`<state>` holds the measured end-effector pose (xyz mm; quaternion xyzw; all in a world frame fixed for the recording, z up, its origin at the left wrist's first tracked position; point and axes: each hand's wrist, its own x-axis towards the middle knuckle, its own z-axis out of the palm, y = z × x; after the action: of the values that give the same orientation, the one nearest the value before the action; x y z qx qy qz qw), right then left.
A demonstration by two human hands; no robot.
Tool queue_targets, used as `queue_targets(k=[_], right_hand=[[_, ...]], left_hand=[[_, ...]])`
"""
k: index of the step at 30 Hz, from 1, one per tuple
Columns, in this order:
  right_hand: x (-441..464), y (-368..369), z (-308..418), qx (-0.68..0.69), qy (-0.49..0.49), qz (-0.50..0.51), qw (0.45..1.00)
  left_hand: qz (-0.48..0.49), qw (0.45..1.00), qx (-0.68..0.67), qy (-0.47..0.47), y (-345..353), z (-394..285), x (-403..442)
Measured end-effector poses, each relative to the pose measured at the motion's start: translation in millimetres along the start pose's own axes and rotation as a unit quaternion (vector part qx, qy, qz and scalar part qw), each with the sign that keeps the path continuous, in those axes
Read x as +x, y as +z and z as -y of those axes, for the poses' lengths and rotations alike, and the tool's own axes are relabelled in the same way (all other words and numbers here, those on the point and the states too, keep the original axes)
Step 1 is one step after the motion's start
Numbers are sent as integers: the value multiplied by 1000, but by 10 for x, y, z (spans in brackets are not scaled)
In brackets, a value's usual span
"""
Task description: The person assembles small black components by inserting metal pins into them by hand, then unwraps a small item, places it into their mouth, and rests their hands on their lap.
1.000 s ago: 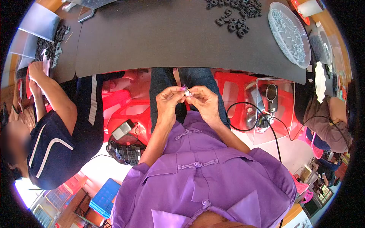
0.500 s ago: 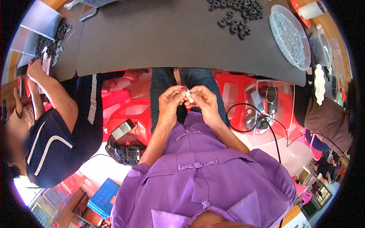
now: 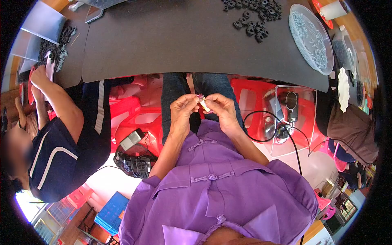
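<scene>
Over my lap, in front of the dark table's near edge, I hold a small white and purple wrapper-like piece (image 3: 205, 105). My left hand (image 3: 182, 109) pinches its upper left end between thumb and fingertips. On its right side, my right hand (image 3: 221, 109) grips it with thumb and index finger. The fingertips of both hands are close together and partly cover the piece. Pale yellow shows on its face; what is inside, if anything, cannot be made out.
The dark table (image 3: 171, 45) bears black parts (image 3: 261, 18) and a clear tray (image 3: 293, 32) of small screw-like pieces. A person (image 3: 61, 151) sits at the left. Red stools (image 3: 143, 126), a clear box (image 3: 296, 139) and black cables flank my legs.
The small piece has turned between my fingers and shows more of its pale face. My fingertips have moved slightly apart. At the right, the other person's arm has left its earlier place.
</scene>
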<state>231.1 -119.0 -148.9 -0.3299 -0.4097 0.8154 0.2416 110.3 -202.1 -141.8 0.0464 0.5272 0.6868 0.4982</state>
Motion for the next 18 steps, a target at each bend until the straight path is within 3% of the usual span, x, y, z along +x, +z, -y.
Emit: queue_targets(k=[6,9,11,14,18], right_hand=[[-10,32,18,-20,-7,2,1000],[-13,64,20,-125,-44,-23,991],[-11,138,162,-299,-183,-17,937],[14,77,221,-409,-194,14,892],[-14,73,311,-512,-187,44,837]], left_hand=[[-5,1000,21,12,13,6,-6],[-31,989,119,78,76,-18,-39],[8,966,197,168,78,-7,-34],[16,910,358,210,121,-156,-80],[54,926,334,166,73,-139,-70]])
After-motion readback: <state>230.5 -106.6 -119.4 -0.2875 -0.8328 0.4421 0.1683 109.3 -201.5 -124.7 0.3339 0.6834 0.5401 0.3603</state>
